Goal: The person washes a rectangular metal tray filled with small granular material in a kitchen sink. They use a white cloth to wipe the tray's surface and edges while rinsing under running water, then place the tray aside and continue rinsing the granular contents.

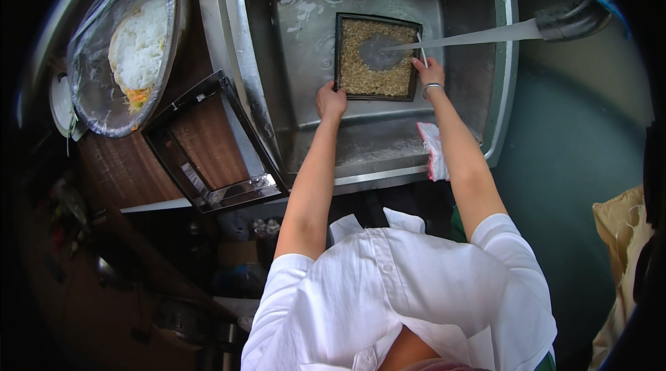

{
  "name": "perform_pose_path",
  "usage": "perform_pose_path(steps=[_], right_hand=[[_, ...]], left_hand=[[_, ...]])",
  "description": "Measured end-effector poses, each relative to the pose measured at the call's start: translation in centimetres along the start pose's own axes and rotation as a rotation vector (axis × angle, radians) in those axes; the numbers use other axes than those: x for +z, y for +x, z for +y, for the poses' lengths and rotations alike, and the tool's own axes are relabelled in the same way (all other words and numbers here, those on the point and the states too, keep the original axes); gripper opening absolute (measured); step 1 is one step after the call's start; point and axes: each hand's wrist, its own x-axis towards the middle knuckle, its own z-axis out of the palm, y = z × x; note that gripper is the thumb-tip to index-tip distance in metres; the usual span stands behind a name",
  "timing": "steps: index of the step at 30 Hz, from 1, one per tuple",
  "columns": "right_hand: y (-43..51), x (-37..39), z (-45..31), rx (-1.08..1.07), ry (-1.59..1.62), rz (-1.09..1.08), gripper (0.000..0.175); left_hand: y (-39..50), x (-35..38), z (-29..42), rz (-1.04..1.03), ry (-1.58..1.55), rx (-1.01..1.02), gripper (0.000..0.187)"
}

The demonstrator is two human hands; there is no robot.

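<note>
In the metal sink [312, 95] lies a square dark-framed tray [374, 98] filled with tan, pebble-like pieces [359, 78]. My left hand [331, 102] grips its near left corner, fingers curled at the frame. At the right side of the frame is my right hand [432, 72], which also holds a thin white stick-like thing [422, 51]; a silver bangle circles that wrist. From the faucet [572, 20] at the right, a stream of water [478, 36] runs onto the middle of the tray, where a grey patch of water shows among the pieces.
On the brown counter [119, 173] left of the sink, a plastic-lined bowl [169, 67] holds white rice [138, 48], beside an empty black frame [260, 150]. A white cloth with pink edging [434, 150] hangs over the sink's near rim. Tan fabric [619, 236] is at the far right.
</note>
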Motion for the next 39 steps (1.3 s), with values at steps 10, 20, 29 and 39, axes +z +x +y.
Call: perform_pose_path(steps=[10, 20, 29, 39], right_hand=[[0.3, 1.5, 1.2, 0.110, 0.310, -0.054, 0.016], [0.2, 3.6, 0.5, 0.076, 0.677, 0.068, 0.009], [0.1, 5.7, -1.1, 0.054, 0.678, 0.032, 0.011], [-1.8, 4.9, -5.0, 0.006, 0.591, 0.025, 0.007]], left_hand=[[0.7, 0.8, -0.8, -0.003, -0.152, 0.035, 0.026], [2.0, 1.4, -2.1, 0.049, -0.341, 0.077, 0.029], [-1.4, -1.5, -0.5, 0.108, -0.573, -0.036, 0.031], [-1.5, -2.2, -0.7, 0.177, -0.666, -0.147, 0.035]])
